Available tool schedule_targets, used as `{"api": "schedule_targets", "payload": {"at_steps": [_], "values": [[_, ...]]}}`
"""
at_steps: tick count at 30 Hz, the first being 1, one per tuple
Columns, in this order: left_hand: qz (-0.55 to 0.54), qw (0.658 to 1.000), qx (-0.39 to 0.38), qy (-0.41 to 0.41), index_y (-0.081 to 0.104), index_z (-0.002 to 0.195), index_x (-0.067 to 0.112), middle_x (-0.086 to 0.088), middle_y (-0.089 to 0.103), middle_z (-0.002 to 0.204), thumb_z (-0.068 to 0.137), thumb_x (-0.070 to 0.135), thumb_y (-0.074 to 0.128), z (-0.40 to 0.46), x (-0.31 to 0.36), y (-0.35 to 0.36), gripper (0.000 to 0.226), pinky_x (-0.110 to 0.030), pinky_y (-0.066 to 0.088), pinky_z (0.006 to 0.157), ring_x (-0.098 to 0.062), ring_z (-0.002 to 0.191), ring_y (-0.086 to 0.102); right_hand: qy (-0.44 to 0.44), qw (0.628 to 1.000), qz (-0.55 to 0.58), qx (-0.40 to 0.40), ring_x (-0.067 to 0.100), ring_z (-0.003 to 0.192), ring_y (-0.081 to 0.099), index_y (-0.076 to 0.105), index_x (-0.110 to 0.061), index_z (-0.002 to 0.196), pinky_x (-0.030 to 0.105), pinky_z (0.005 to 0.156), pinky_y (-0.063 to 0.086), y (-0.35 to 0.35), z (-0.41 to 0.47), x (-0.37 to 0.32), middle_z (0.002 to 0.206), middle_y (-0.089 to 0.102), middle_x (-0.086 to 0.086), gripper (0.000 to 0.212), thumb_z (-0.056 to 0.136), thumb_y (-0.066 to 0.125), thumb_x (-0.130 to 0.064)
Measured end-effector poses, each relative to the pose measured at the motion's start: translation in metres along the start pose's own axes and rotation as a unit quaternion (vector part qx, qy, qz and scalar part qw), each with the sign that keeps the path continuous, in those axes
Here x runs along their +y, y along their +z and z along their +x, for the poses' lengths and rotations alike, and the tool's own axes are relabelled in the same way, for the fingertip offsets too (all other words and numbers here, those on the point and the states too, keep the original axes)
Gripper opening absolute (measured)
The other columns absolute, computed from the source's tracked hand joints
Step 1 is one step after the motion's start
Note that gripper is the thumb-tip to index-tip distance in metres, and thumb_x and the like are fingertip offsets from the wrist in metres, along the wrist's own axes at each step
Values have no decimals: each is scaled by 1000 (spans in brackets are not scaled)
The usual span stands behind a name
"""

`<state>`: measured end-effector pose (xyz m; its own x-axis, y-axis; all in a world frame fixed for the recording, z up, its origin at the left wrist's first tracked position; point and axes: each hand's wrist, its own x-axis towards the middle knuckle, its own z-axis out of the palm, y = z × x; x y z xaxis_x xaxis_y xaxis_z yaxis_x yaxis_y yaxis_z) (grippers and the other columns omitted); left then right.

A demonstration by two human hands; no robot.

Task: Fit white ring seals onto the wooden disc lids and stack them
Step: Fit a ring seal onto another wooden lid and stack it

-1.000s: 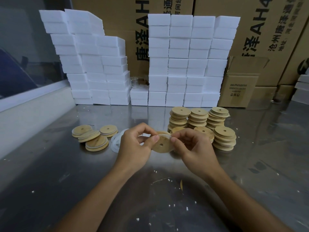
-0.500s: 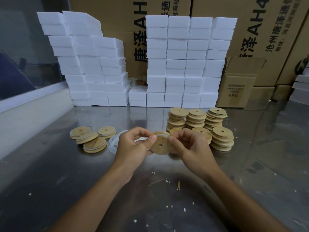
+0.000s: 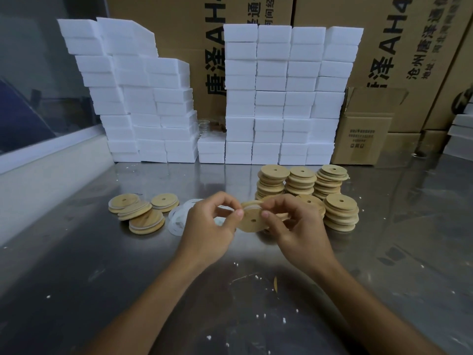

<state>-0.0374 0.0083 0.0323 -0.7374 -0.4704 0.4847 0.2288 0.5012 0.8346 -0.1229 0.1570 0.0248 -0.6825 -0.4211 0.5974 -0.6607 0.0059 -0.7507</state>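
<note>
Both hands are up over the steel table [image 3: 76, 278] w/ one wooden disc lid [image 3: 252, 221] held between them, tilted so its flat face w/ the small center hole looks toward the camera. Left hand [image 3: 207, 226] pinches the lid's left edge, thumb in front and fingers curled behind – right hand [image 3: 299, 226] pinches the right edge the same way. A white ring seal [image 3: 249, 207] shows along the lid's top rim, right where the fingertips are; can't tell if it's fully seated.

More loose white rings [image 3: 179, 217] lie flat on the table just left of the left hand. Further left, a few lids [image 3: 139, 212] lie overlapping in a small group. Behind and right of the hands – several neat stacks of lids [image 3: 302, 183]. At the back are white foam blocks [image 3: 281, 98] piled against cardboard boxes [image 3: 384, 47].
</note>
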Motion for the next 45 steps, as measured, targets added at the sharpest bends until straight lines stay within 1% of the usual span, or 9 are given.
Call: {"api": "schedule_targets", "payload": {"at_steps": [3,7,12,19,23,28,34,41,45], "values": [[55,998,-5,26,63,76,19,6,68,76,87,5,68,0,-2,2,18,-38,59,67,-12,71,67,-2,1000,0,1,4,79,65,70,-13,90,27,67,55,2,-1,-1,87,71,-8,12,87,70,-2],[-85,993,13,-79,61,75,10,-1,72,76,90,-3,61,1,-2,2,20,-35,61,64,-18,74,72,23,999,35,-7,20,79,68,66,-15,90,51,68,57,4,-2,-5,86,71,-1,9,87,73,-10],[-245,951,14,-187,60,74,3,-12,70,91,92,-5,58,2,0,5,20,-39,61,71,-20,81,73,42,996,74,-1,32,76,68,63,-9,91,53,69,57,3,-1,-7,84,71,13,14,84,75,-9],[-11,999,-15,-45,62,72,9,-6,61,69,88,0,65,3,-2,-4,18,-37,61,60,-11,66,59,60,994,89,22,17,68,67,66,-13,81,38,64,57,1,0,-6,75,72,7,14,80,78,-7],[-81,993,-27,-85,60,76,2,-12,58,60,91,-3,59,5,-1,-7,16,-35,60,57,-17,51,60,46,996,77,25,22,71,68,67,-11,83,39,66,57,2,0,-3,76,72,4,10,83,77,-12],[-160,962,94,-199,62,74,3,-7,58,55,91,2,59,15,-6,-22,17,-33,57,49,-19,48,60,33,995,52,78,13,61,64,69,-11,80,24,56,53,-1,2,1,71,70,3,11,88,73,-17],[-208,889,282,-294,55,73,7,-4,61,48,90,2,53,34,-28,-59,17,-20,47,34,-11,35,58,32,993,37,105,11,65,64,68,-20,77,26,62,52,-4,5,7,71,69,-5,12,88,73,-22],[-201,859,345,-322,58,121,-1,-13,65,116,88,2,53,41,-52,-88,33,-25,58,49,-17,56,67,24,993,39,105,7,63,61,68,-20,77,22,61,49,-4,4,7,70,68,-6,13,88,73,-22],[-173,856,367,-321,59,116,0,-13,64,114,86,3,55,41,-55,-94,31,-33,59,47,-29,77,70,20,993,29,113,8,64,62,68,-20,76,22,60,50,-4,5,6,70,69,-7,13,87,73,-21]]}}
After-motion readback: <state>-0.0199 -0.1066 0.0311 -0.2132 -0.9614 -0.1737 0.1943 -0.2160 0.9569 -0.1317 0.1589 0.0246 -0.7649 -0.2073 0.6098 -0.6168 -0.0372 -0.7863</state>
